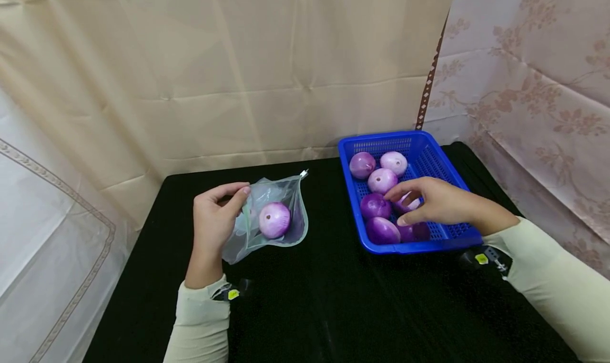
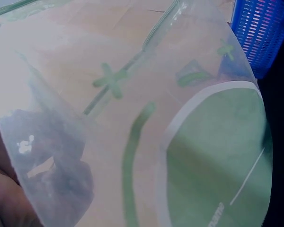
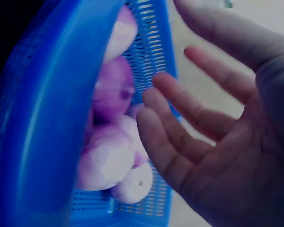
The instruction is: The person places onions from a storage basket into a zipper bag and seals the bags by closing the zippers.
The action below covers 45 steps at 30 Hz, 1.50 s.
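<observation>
Black tabletop [image 1: 324,304], onion [image 1: 404,206] partly behind right hand [image 1: 433,201]

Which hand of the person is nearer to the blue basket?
Right hand: it is over the blue basket; the left hand is apart from it, to its left, pinching the plastic bag.

I count seven purple onions [image 1: 382,180] visible from here in one blue basket [image 1: 405,248], far right corner of the desk [image 1: 324,299], and one onion [image 1: 275,220] in one translucent bag [image 1: 240,249] nearer the left edge.
</observation>
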Tool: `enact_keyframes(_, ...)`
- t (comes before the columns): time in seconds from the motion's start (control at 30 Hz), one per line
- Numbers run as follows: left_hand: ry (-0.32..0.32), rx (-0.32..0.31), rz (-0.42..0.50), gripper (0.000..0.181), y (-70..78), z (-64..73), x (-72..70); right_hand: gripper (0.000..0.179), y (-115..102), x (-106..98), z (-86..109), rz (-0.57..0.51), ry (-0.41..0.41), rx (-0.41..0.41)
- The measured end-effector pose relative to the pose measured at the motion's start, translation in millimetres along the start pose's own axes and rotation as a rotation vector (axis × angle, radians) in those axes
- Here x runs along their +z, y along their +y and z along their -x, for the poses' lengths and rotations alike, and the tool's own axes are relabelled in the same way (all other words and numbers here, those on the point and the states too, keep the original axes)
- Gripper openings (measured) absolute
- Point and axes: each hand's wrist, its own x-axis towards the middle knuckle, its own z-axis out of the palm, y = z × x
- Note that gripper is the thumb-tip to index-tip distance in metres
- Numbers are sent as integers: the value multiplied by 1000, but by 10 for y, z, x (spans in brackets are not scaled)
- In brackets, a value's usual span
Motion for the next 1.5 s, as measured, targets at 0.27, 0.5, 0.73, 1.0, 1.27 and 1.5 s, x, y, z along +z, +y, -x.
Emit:
enact_keyframes(0.27, -2, -13, -2, 17, 32, 9, -10, 71, 178, 60, -174, -137, -246, -61)
enact_keyframes(0.5, -5, -16, 0, 18, 47, 20, -13, 77, 289, 100, -278, -211, -331, -28)
enact_keyframes(0.73, -6, -18, -5, 19, 55, 18, -13, 76, 353, 139, -333, -96, -319, -24)
enact_keyframes(1.0, -5, -19, -26, 17, 59, 22, -15, 66, 367, 144, -341, -46, -254, -41)
enact_keyframes(1.27, -2, -14, -21, 16, 59, 23, -9, 59, 415, 57, -244, -70, -157, -96)
enact_keyframes(1.5, 0, -19, -28, 16, 68, 25, -13, 57, 431, -49, -190, -173, -165, -107)
